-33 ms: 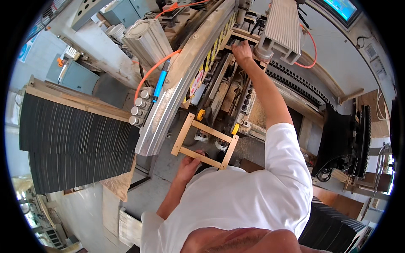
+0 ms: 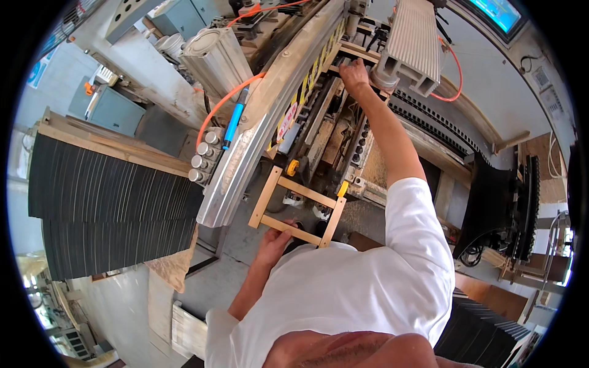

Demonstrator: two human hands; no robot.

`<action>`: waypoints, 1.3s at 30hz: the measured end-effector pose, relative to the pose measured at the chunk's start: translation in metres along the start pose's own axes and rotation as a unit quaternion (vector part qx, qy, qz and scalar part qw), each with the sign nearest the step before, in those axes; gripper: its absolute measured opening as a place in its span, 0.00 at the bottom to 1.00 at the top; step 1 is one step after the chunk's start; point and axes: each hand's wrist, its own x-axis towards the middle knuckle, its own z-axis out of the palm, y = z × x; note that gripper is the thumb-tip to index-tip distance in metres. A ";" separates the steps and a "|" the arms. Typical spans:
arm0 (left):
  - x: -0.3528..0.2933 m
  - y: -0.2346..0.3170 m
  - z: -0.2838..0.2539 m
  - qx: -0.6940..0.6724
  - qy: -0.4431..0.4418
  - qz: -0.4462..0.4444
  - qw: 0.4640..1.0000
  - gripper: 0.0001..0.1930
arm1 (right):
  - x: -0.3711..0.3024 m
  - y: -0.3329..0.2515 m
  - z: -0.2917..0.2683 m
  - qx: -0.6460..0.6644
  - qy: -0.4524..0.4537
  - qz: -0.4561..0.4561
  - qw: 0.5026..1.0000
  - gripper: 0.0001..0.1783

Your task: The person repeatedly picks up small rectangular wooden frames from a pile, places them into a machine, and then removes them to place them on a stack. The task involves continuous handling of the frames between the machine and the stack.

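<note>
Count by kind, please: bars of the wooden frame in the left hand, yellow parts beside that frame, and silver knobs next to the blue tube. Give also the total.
Bars of the wooden frame: 4
Yellow parts: 2
Silver knobs: 4
Total: 10

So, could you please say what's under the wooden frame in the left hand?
Grey floor and unclear pale objects show through the wooden frame; its bars hide the rest.

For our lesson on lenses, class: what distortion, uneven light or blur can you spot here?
In the head view, a curved black border closes off the fisheye picture; there, the screen tilts near the rim, glowing bright blue; the shirt is bright with soft shading; the frame and left hand show no clear motion blur.
</note>
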 end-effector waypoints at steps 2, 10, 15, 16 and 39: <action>0.005 0.003 0.002 -0.010 -0.001 -0.002 1.000 0.14 | 0.034 0.036 0.055 -0.123 0.060 -0.020 0.990 0.18; 0.003 -0.023 -0.012 -0.122 0.048 -0.028 0.991 0.19 | 0.039 0.035 0.036 0.141 0.097 0.009 0.985 0.11; 0.008 -0.035 -0.021 -0.143 0.079 -0.027 0.986 0.20 | 0.052 0.032 0.029 0.085 0.021 0.002 0.996 0.09; 0.007 -0.036 -0.023 -0.149 0.079 -0.028 0.985 0.19 | 0.049 0.030 0.027 0.104 0.016 -0.005 0.994 0.09; 0.012 -0.057 -0.033 -0.135 0.173 -0.015 0.975 0.17 | 0.050 0.034 0.025 0.137 0.019 0.000 0.990 0.10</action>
